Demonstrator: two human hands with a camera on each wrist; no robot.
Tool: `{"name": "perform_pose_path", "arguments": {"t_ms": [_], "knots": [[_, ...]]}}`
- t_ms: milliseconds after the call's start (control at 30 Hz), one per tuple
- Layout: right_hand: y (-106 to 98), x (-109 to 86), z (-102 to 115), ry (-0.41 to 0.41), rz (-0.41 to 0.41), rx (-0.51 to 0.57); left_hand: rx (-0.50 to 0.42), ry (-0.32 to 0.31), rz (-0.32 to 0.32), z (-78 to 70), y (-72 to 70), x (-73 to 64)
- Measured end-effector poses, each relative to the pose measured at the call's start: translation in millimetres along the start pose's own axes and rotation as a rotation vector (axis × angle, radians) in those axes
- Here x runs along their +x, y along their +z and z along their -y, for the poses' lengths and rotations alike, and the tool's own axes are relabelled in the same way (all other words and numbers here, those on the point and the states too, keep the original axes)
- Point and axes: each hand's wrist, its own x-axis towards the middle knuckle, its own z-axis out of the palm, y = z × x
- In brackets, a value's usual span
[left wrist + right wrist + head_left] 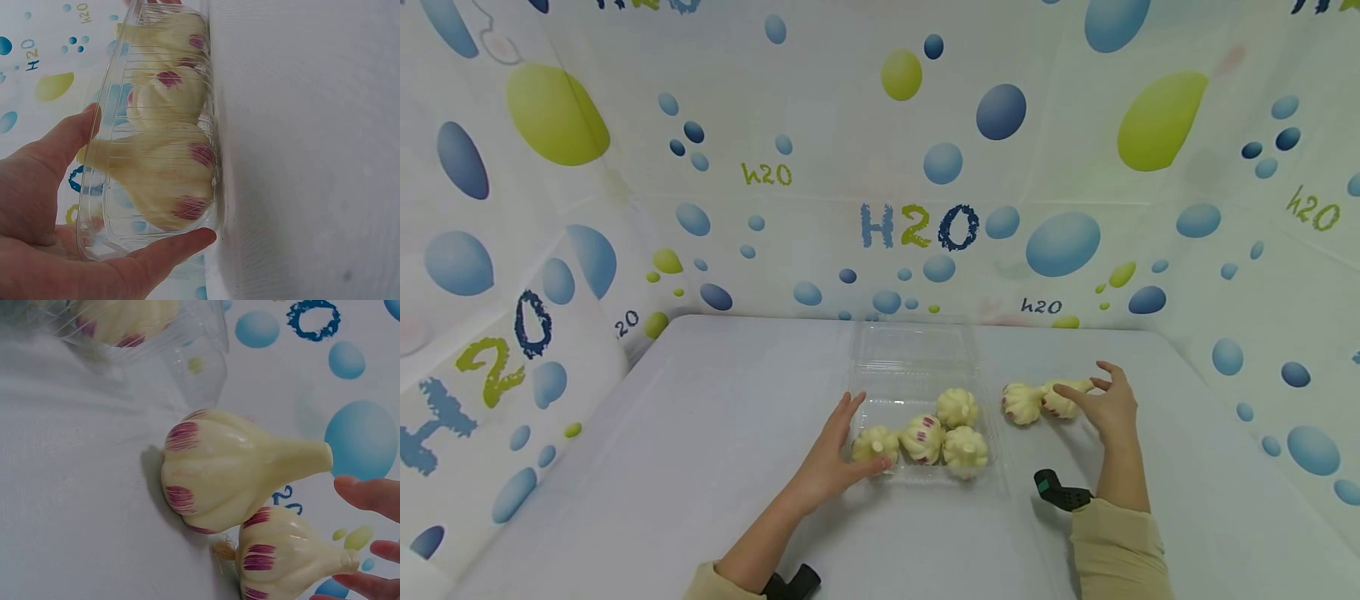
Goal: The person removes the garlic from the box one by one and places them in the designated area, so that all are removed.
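A clear plastic container [917, 473] with its lid [913, 343] folded back stands on the table, holding several garlic bulbs [922, 439]. My left hand [823, 462] holds its near left corner, fingers along the left side and thumb at the front wall, as the left wrist view also shows. Right of the container, two garlic bulbs lie on the table: one nearer it [1021, 403], one farther right [1060, 400]. My right hand [1108, 408] hovers at the farther bulb, thumb and fingers spread around its stem. In the right wrist view, fingertips [350, 484] sit close beside the stems.
A white cloth covers the table [715, 400]. Behind it and at both sides hangs a white curtain [842, 100] printed with blue and green drops. Black wrist straps [1063, 492] show near each forearm.
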Motion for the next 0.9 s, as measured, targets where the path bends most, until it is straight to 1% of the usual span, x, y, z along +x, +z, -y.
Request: {"name": "perform_pose_path", "arguments": {"t_ms": [200, 333, 467, 600, 733, 833, 900], "knots": [[-5.9, -2.1, 4.2, -0.019, -0.042, 0.012, -0.002, -0.002, 0.001, 0.0, -0.1, 0.0], [-9.7, -5.3, 10.6, -0.051, -0.079, 0.013, -0.005, -0.002, 0.003, -0.2, -0.2, 0.0], [-12.4, -8.6, 18.1, -0.065, -0.104, -0.004, 0.001, -0.004, 0.004, -0.6, -0.1, -0.1], [-12.6, -9.6, 24.0, -0.066, -0.135, -0.03, 0.008, -0.006, 0.005, -1.1, -0.1, 0.4], [-10.0, -10.7, 29.9, -0.08, -0.179, -0.018, 0.011, -0.012, 0.006, -2.1, -0.4, 1.0], [-5.3, -13.5, 34.7, -0.104, -0.182, 0.002, 0.014, -0.014, 0.006, -2.7, -0.8, 0.7], [-0.9, -15.8, 37.3, -0.116, -0.15, 0.019, 0.017, -0.012, 0.006, -2.6, -1.0, 0.0]]}}
